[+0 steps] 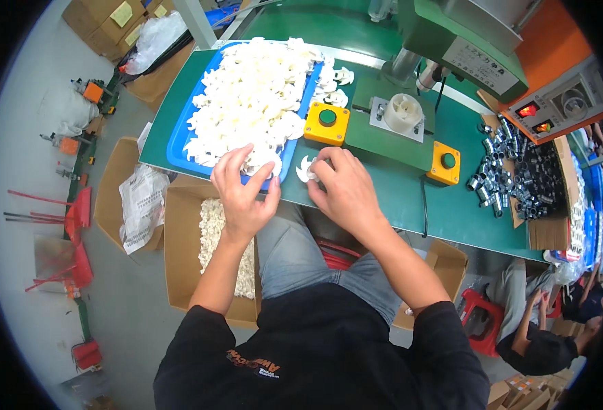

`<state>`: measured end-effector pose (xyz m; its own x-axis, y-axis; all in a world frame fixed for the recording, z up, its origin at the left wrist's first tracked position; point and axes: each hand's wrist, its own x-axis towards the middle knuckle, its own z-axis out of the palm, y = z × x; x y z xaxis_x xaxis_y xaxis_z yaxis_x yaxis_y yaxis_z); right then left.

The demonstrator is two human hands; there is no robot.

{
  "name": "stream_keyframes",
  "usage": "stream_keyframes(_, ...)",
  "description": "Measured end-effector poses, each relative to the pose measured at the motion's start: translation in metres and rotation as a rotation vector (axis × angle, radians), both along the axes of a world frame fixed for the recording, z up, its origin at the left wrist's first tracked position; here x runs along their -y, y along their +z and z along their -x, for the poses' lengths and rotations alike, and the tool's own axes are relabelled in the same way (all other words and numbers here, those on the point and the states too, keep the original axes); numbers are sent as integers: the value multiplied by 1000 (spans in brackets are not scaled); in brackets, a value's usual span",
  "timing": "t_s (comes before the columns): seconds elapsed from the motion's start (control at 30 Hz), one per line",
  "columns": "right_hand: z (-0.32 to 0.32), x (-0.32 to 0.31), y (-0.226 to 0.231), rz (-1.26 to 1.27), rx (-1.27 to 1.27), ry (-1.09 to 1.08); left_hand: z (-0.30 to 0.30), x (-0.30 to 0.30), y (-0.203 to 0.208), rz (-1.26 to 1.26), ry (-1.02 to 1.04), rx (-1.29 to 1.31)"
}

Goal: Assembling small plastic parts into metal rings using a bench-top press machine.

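Piece [304, 169] pinched between fingers of right hand [346, 186]; left hand [241, 198] over tray [179, 154], grip unclear. Plenty of white parts [253, 96] apparently remaining beyond left fingertips; finished share unclear.

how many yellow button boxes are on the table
2: one yellow button box sits between the blue tray and the green press, the other at the press's right side. Any behind the press would be hidden.

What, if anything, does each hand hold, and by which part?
The right hand pinches a white piece by its right side. The left hand is at another white part; whether it grips that cannot be told.
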<state>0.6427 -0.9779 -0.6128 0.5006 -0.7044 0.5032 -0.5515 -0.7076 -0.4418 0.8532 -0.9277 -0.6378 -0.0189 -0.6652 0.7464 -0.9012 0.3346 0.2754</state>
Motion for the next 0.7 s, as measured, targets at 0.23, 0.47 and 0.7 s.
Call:
stream_keyframes(0.23,-35,50,46,203,236,-37,-1,-7,3,96,-8,-20)
stream_keyframes(0.47,-52,87,30,147,43,-127,19,-6,32,162,-95,7)
stream_keyframes(0.7,-12,61,33,167,-16,-114,53,16,45,115,-247,-35)
